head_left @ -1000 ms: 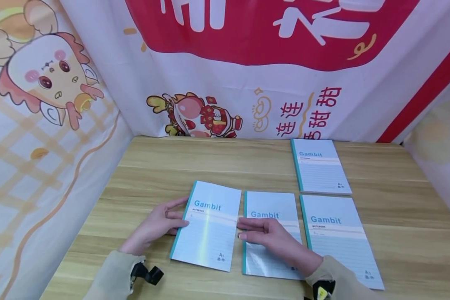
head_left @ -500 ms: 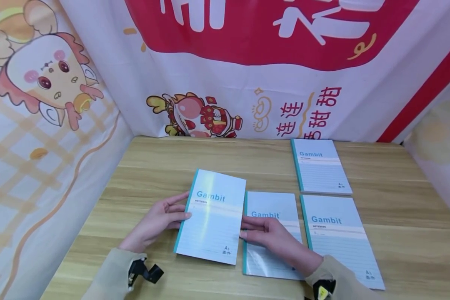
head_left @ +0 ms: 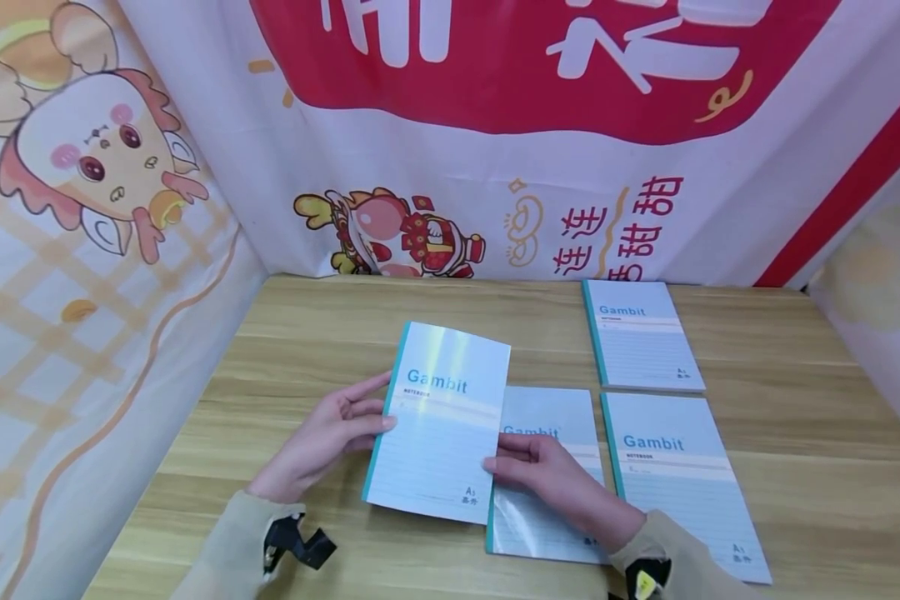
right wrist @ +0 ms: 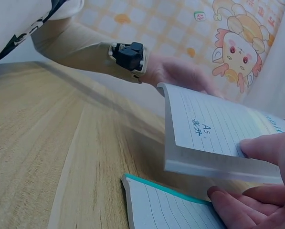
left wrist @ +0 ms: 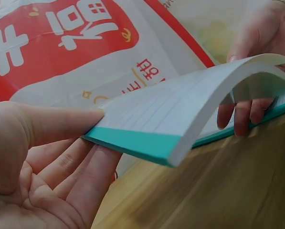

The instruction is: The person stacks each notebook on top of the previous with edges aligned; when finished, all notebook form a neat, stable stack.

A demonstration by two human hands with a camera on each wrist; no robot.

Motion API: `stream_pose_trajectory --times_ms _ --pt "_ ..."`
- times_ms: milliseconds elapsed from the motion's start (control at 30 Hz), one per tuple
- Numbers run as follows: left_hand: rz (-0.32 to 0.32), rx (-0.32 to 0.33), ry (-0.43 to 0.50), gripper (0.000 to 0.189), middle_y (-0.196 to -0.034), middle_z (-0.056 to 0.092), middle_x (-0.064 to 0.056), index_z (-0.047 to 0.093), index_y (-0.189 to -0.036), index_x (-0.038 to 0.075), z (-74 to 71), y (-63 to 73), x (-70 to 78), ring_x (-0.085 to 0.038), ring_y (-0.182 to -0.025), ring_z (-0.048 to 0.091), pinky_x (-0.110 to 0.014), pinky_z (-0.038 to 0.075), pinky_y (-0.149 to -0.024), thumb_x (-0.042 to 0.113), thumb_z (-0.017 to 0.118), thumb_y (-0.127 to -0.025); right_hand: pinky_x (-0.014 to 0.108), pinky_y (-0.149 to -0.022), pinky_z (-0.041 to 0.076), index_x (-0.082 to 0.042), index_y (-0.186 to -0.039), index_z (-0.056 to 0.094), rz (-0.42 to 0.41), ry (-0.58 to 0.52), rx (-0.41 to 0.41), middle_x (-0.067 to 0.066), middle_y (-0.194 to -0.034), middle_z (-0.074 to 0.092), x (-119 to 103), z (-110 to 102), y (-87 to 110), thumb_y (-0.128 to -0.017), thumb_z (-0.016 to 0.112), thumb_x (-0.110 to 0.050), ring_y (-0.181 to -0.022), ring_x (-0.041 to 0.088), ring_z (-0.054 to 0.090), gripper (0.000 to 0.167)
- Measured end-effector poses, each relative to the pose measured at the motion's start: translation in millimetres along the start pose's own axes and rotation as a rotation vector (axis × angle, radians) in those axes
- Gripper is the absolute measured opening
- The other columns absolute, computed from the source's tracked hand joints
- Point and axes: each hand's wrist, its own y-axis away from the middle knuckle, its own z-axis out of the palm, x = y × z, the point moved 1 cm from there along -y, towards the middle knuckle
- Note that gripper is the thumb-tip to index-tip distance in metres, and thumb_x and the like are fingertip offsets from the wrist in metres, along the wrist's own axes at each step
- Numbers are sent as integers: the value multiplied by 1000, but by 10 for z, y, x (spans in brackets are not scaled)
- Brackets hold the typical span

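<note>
A pale blue Gambit notebook (head_left: 438, 433) with a teal spine is raised off the wooden table, its right side overlapping another notebook (head_left: 547, 508) lying flat. My left hand (head_left: 337, 433) pinches the spine edge, thumb on the cover and fingers beneath, as the left wrist view shows of the notebook (left wrist: 147, 114). At the opposite edge, my right hand (head_left: 551, 479) holds it with the thumb on the cover and the other fingers below. The right wrist view shows the raised notebook (right wrist: 204, 129) above the flat one (right wrist: 166, 205). Its pages bend in the left wrist view.
Two more matching notebooks lie flat on the right, one farther back (head_left: 641, 333) and one nearer (head_left: 682, 483). A printed cloth (head_left: 495, 167) hangs along the table's back edge, with another cloth (head_left: 120, 333) on the left. The wooden table (head_left: 307, 333) spans the work area.
Both hands keep the notebook between them. It has risen and shifted away and to the right, now covering part of the flat notebook's left side. My left hand moved right with it.
</note>
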Motion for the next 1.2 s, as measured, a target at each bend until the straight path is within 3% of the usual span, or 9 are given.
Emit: stream_pose_trajectory --times_ms 200,367,633,967,1200 --pt "13 14 -28 75 -124 68 -17 41 -156 17 75 -61 44 -33 -109 68 -42 58 -91 13 79 -91 41 -97 54 6 -145 49 -43 -56 17 15 -123 70 4 -60 14 -94 75 -34 -107 28 70 69" --pt "17 13 -25 73 -124 69 -16 46 -154 19 136 -128 28 -33 -109 68 -42 58 -90 15 80 -90 37 -88 59 6 -143 52 -40 -60 112 14 -113 71 -19 -137 31 -93 77 -26 -98 29 72 64" --pt "29 -19 -12 71 -129 67 -14 45 -155 23 270 -265 -18 -33 -111 68 -42 58 -91 14 77 -93 39 -85 60 1 -142 56 -35 -66 215 17 -112 66 -8 -278 50 -96 73 -17 -99 29 70 52" --pt "40 -42 -5 72 -134 63 -13 38 -157 20 434 -367 -62 -32 -113 67 -42 57 -92 7 73 -95 37 -83 60 -7 -144 56 -15 1 324 15 -115 64 -72 -512 97 -97 73 -18 -100 26 69 51" --pt "55 -76 37 77 -132 63 -19 32 -160 19 573 -460 -136 -34 -109 68 -43 58 -90 4 71 -95 32 -85 59 -9 -146 55 -3 51 374 14 -118 62 -103 -689 128 -97 73 -23 -102 24 66 54"
